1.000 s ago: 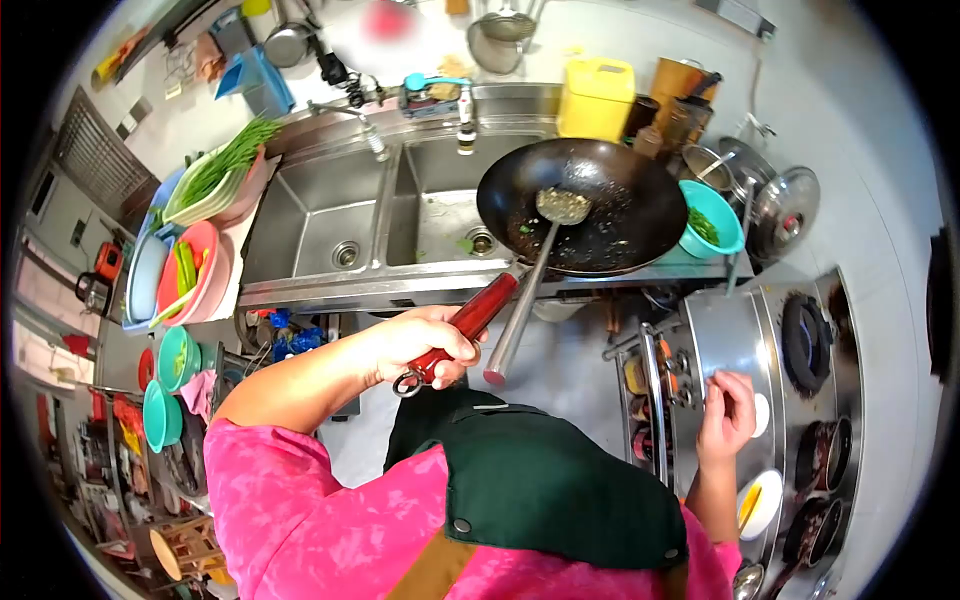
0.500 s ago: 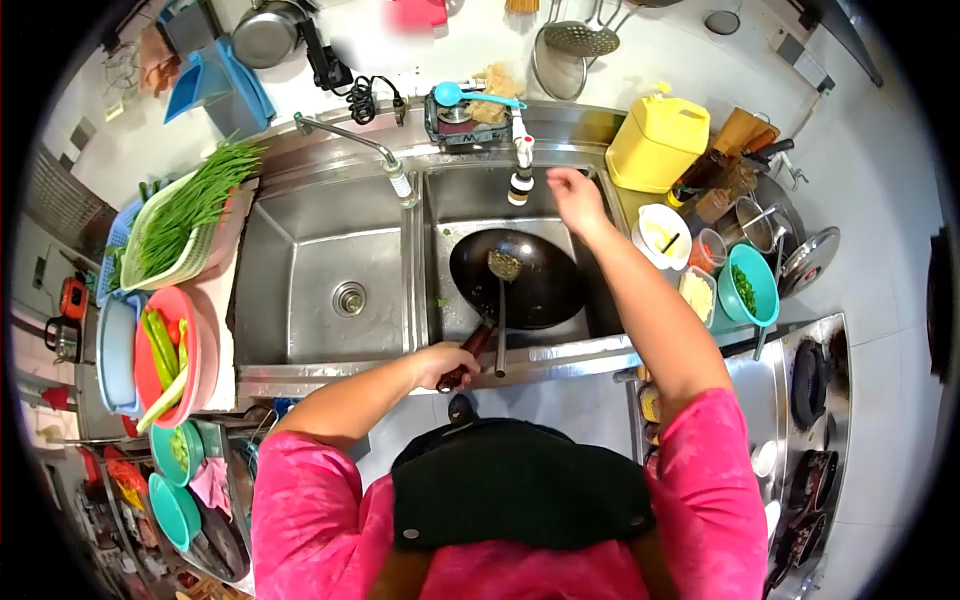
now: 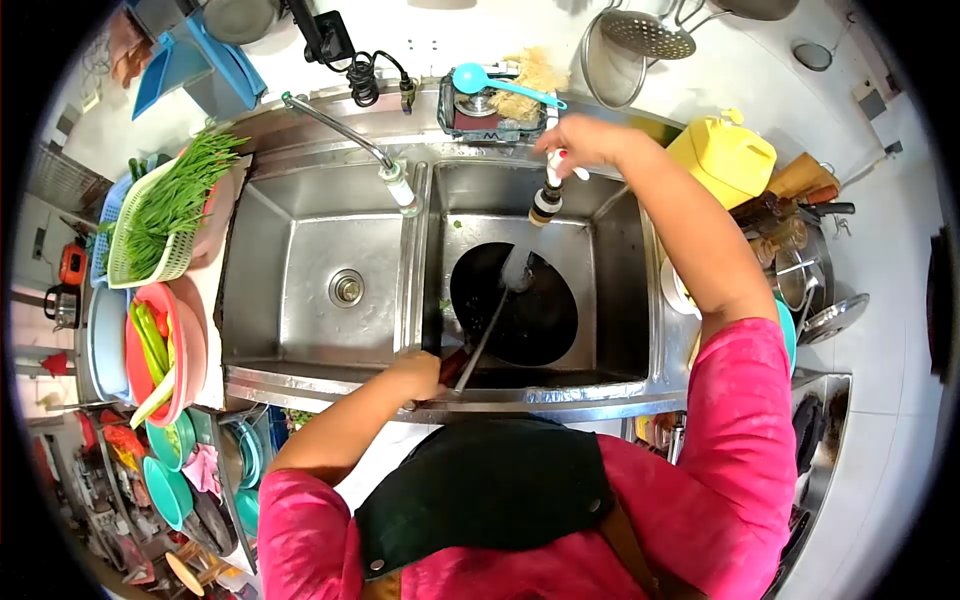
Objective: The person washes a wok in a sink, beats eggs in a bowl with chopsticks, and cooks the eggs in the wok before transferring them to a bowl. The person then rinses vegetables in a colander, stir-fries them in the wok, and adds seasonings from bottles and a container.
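Note:
A black wok (image 3: 512, 325) sits tilted in the right sink basin. Its handle (image 3: 454, 366) points toward me, with my left hand (image 3: 413, 377) closed around it. A long-handled ladle (image 3: 487, 338) lies across the wok, its blurred head (image 3: 517, 268) inside and its handle end beside my left hand. Up at the back of the basin, my right hand (image 3: 592, 140) is at the white tap (image 3: 553, 170), fingers bent round its top near a red dot. My own hand partly hides the tap.
The left basin (image 3: 330, 240) has a second tap (image 3: 396, 185) above it. Green stalks (image 3: 185, 205) fill a basket at left, above a red bowl (image 3: 150, 330) of peppers. A yellow jug (image 3: 722, 155) stands right of the sink. A blue spoon (image 3: 505, 85) lies behind it.
My right hand has moved up from beside the tap onto it. The wok has tipped, and the ladle has swung to slant across it. My view has shifted a little.

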Motion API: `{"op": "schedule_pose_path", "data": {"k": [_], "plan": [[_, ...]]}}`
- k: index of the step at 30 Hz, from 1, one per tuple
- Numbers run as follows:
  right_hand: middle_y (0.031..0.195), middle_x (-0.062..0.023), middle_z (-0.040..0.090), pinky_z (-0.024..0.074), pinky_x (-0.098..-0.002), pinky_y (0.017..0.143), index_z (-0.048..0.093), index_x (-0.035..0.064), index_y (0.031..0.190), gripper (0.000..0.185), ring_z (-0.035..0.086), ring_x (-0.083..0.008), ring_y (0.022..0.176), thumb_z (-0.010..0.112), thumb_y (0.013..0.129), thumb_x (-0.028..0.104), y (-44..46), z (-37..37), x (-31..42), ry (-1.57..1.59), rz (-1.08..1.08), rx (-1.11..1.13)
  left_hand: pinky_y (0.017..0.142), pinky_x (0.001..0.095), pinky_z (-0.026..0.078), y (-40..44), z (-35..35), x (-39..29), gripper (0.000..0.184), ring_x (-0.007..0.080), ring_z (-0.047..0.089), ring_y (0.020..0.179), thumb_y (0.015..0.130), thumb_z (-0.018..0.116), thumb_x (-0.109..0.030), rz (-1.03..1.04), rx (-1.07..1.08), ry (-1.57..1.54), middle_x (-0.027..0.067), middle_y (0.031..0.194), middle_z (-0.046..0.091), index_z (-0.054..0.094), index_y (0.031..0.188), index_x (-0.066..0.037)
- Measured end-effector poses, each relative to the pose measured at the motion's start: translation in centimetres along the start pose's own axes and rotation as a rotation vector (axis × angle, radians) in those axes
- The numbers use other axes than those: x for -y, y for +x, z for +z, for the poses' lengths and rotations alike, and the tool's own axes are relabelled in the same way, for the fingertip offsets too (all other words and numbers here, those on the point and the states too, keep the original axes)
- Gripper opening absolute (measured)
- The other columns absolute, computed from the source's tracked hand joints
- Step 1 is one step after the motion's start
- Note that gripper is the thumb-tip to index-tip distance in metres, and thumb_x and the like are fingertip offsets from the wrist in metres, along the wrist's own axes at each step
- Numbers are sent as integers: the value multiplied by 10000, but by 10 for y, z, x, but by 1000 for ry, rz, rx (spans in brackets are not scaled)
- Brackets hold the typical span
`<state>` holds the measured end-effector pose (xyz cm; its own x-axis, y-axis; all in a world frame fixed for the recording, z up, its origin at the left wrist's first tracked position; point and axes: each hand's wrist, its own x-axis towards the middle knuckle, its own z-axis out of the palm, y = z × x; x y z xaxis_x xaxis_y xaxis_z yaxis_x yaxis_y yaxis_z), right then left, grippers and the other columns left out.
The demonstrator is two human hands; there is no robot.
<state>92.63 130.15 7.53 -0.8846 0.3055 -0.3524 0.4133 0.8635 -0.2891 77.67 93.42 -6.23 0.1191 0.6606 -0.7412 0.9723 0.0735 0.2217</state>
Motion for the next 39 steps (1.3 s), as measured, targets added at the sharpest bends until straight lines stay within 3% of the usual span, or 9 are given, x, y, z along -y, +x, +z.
{"op": "schedule_pose_path", "data": {"k": [3, 8, 14, 19, 23, 25, 30, 32, 39], "plan": [[939, -119, 582, 449, -389, 751, 573, 23, 931, 251, 562, -279, 878, 607, 761, 205, 44, -11, -10, -44, 200, -571, 767, 369, 466, 6, 1, -2, 280, 285, 568, 927, 750, 583, -248, -16, -56, 105, 152, 966, 581, 611, 928, -34], [969, -133, 534, 443, -416, 769, 563, 49, 918, 172, 550, -312, 896, 549, 780, 151, 89, 9, -22, -198, 353, -679, 744, 359, 460, 15, 3, -23, 350, 282, 541, 914, 757, 578, -363, -5, -215, -18, 109, 955, 550, 590, 952, -72], [916, -147, 557, 453, -413, 728, 556, 86, 990, 209, 559, -338, 858, 510, 819, 197, 85, 5, -27, -193, 145, -1096, 738, 360, 479, 58, 7, -34, 253, 304, 553, 921, 769, 497, -103, -79, -156, 79, 195, 1018, 526, 483, 1006, -16], [868, -280, 556, 400, -463, 733, 477, 58, 1048, 318, 523, -435, 860, 456, 833, 291, 15, -19, 44, 476, 398, -1079, 703, 350, 494, 93, 5, -24, 188, 296, 578, 879, 838, 410, -94, -166, -323, -1, 185, 959, 553, 464, 1011, -46], [624, 21, 454, 378, -223, 512, 539, 44, 887, 195, 429, -63, 563, 517, 867, 237, -43, 48, 24, 475, 213, -1405, 776, 368, 469, 116, 15, -21, 277, 319, 557, 927, 816, 456, -90, -171, -167, 45, 187, 1019, 562, 453, 1086, -30], [684, 14, 455, 357, -208, 541, 529, 19, 924, 173, 403, -47, 615, 525, 860, 180, -74, 99, 11, 779, 225, -1403, 796, 372, 459, 110, 10, -20, 315, 325, 548, 947, 805, 473, -90, -157, -44, 85, 185, 1041, 564, 443, 1112, -22], [698, -31, 497, 397, -253, 576, 529, 15, 1030, 205, 460, -122, 620, 453, 877, 128, -120, 260, -9, 902, 660, -1207, 778, 353, 467, 65, -33, -19, 323, 301, 565, 959, 816, 449, -84, -146, -24, -5, 165, 1053, 574, 488, 1132, -33], [926, -231, 570, 432, -379, 737, 525, 6, 1053, 258, 563, -349, 858, 470, 829, 119, -122, 290, 2, 607, 726, -878, 753, 332, 477, 60, -35, -11, 290, 251, 573, 977, 826, 427, -87, -210, -36, 163, 127, 1055, 588, 543, 1090, -53], [790, -171, 594, 451, -439, 706, 643, 48, 800, 243, 554, -354, 816, 420, 797, 144, 9, 561, -80, -103, 238, 142, 705, 345, 499, 42, -52, 5, 305, 259, 598, 906, 827, 435, -98, -179, 2, 357, 102, 965, 615, 501, 1124, -80]]}}
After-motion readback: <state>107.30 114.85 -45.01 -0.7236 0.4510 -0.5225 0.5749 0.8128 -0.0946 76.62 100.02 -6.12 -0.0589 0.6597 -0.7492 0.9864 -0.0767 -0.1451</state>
